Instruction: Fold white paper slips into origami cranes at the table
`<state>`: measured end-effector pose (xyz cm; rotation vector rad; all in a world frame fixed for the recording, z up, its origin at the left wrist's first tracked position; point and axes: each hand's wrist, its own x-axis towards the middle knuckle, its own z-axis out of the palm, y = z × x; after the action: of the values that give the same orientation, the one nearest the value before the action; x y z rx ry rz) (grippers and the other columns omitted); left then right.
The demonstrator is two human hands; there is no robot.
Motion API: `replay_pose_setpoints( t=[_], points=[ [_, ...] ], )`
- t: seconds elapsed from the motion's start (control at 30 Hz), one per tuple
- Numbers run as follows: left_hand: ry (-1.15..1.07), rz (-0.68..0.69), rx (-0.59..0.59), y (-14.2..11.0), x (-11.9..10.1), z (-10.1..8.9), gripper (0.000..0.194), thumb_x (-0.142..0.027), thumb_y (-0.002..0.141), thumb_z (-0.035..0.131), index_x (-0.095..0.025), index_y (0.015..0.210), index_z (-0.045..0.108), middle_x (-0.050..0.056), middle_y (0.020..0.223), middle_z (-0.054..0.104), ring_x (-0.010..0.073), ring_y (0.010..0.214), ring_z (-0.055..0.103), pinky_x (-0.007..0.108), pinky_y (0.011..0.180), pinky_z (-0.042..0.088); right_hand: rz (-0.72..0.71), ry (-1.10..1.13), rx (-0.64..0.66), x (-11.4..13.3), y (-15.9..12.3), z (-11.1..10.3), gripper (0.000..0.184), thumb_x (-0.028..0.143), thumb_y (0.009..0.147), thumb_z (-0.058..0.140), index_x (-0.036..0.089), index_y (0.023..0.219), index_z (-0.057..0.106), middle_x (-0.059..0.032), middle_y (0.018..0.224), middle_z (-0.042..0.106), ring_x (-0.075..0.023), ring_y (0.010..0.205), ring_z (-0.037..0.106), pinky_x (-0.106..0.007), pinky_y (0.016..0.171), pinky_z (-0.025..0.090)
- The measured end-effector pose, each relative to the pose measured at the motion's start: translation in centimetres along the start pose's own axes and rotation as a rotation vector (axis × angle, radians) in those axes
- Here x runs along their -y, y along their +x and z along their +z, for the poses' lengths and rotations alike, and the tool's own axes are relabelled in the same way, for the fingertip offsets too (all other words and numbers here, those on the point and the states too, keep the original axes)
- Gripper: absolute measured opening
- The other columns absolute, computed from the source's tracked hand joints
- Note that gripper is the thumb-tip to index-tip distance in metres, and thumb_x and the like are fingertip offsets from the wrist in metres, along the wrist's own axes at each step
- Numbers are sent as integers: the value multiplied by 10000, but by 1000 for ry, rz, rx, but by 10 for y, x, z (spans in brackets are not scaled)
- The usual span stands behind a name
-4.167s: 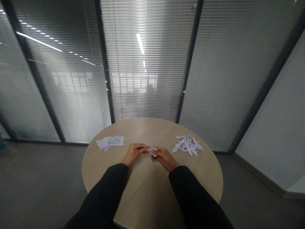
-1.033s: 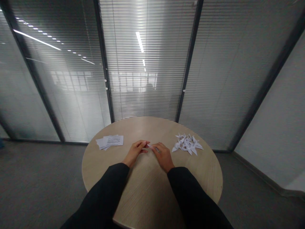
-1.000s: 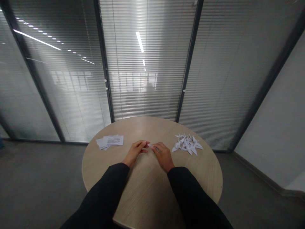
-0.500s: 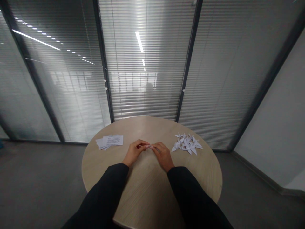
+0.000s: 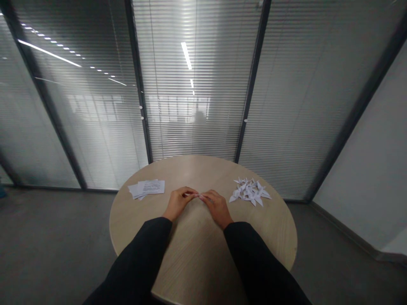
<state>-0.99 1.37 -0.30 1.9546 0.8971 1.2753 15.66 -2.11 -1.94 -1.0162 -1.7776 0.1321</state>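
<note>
Over the middle of the table, my left hand [image 5: 180, 202] and my right hand [image 5: 216, 206] meet fingertip to fingertip. Both are closed in a pinch on a small piece of white paper [image 5: 198, 195], mostly hidden by the fingers, so its shape is hard to make out. To the right of my right hand lies a heap of several folded white paper cranes [image 5: 250, 191]. A loose stack of white paper sheets [image 5: 151, 187], the top one bearing printed text, lies beyond my left hand to the left.
The round wooden table [image 5: 197, 262] carries all of this. Behind it stands a glass partition with blinds [image 5: 193, 135] in dark frames. A white wall [image 5: 372, 182] rises on the right, and grey floor [image 5: 63, 245] surrounds the table.
My fingertips have shifted very slightly around the small paper, and less of it shows between them. The sheets and the cranes lie as before.
</note>
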Motion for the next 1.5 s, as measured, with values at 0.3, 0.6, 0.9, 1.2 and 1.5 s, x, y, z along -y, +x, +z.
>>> replay_pose_setpoints(
  t=[0.3, 0.6, 0.9, 1.2, 1.5],
  points=[
    [-52, -46, 3, 0, 9, 8, 216, -372, 725, 641, -161, 772, 642, 43, 764, 683, 160, 726, 628, 256, 663, 466, 61, 15, 7, -10, -1, 5, 231, 346, 870, 527, 208, 819, 705, -45, 772, 678, -164, 731, 618, -268, 687, 460],
    [-199, -76, 16, 1, 11, 9, 258, -310, 703, 664, -177, 873, 522, -9, 665, 655, 138, 646, 613, 232, 610, 423, 224, 125, 97, -11, -2, 7, 225, 349, 822, 568, 176, 807, 712, -40, 777, 692, -167, 743, 623, -262, 688, 439],
    [-59, -16, 7, -2, 10, 11, 172, -250, 752, 588, -202, 818, 436, -68, 612, 499, 95, 580, 491, 211, 588, 363, 302, 151, 154, -10, -1, 7, 292, 408, 782, 578, 152, 773, 718, -35, 694, 674, -158, 644, 585, -250, 603, 403],
    [24, 13, -85, -1, 17, 6, 92, -250, 812, 492, -208, 812, 410, -61, 632, 446, 102, 589, 458, 219, 583, 356, 456, 341, 156, -18, -1, 8, 318, 446, 703, 627, 134, 715, 683, 9, 619, 605, -137, 595, 533, -228, 557, 364],
    [-192, -47, -19, 0, 22, 9, 203, -356, 810, 507, -195, 928, 468, -44, 675, 502, 120, 631, 549, 247, 618, 444, 481, 365, 120, -21, -1, 9, 316, 449, 715, 612, 140, 714, 679, -1, 653, 629, -147, 635, 560, -241, 604, 391]
  ],
)
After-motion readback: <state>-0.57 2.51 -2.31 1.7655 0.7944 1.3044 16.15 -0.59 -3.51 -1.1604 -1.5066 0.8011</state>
